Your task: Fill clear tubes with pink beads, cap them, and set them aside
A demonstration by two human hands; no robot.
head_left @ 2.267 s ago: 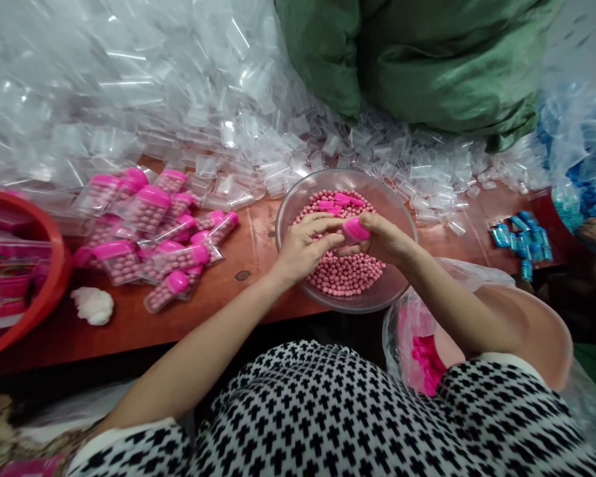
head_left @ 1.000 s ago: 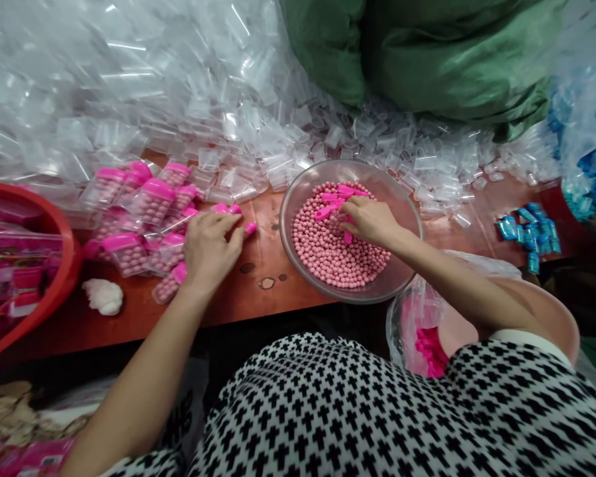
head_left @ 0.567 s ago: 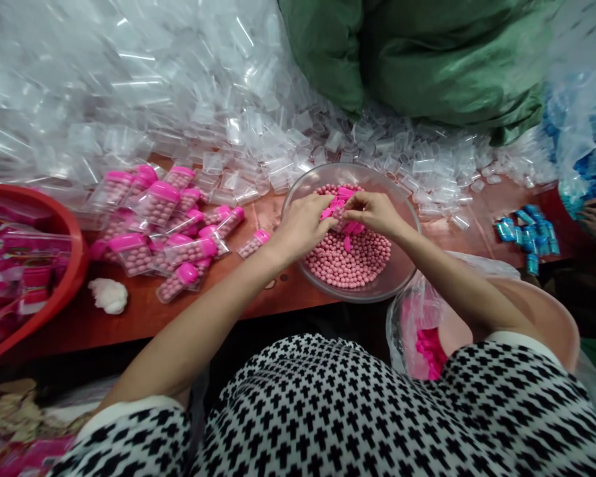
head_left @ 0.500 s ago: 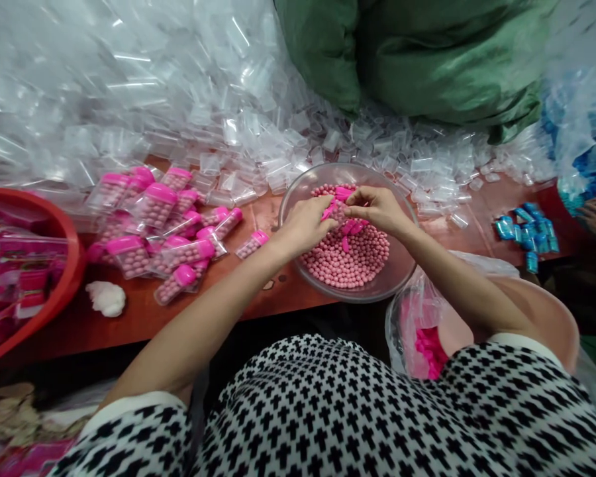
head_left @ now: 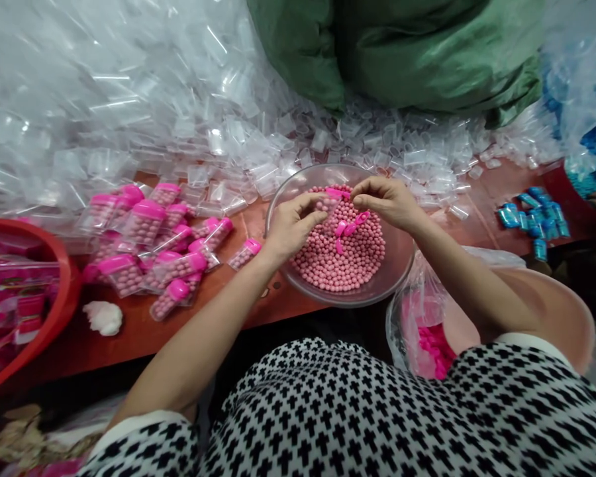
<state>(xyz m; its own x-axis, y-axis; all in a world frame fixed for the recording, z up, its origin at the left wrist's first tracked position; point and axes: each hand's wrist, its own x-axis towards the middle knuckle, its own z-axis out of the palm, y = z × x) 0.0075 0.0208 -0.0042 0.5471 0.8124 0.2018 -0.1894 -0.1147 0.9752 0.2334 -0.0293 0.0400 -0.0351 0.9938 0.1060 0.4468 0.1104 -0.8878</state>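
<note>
Pink-capped clear tube point(head_left: 332, 202): one item, between the hands, above the middle of the glass bowl point(head_left: 347, 303). It is small and partly hidden by the fingers, so a firm grip cannot be confirmed from this view.

Left hand point(head_left: 293, 225): half closed, fingers curved toward the tube.
Right hand point(head_left: 385, 202): thumb and forefinger drawn into a near-pinch at the tube's top end, other fingers loosely curled.

Change: the hands, almost meeting over the bowl moments ago, now stand slightly further apart.

Bowl contents: heaped pink round beads point(head_left: 340, 262), loose pink caps point(head_left: 348, 228) lying on top.

Orange-red tabletop point(head_left: 134, 338): cluster of filled tubes point(head_left: 144, 222) left of the bowl, one more point(head_left: 245, 254) lying just beside it; blue-capped tubes point(head_left: 529, 218) to the right.

Behind: heap of empty clear tubes point(head_left: 129, 132), green sack point(head_left: 427, 53).
</note>
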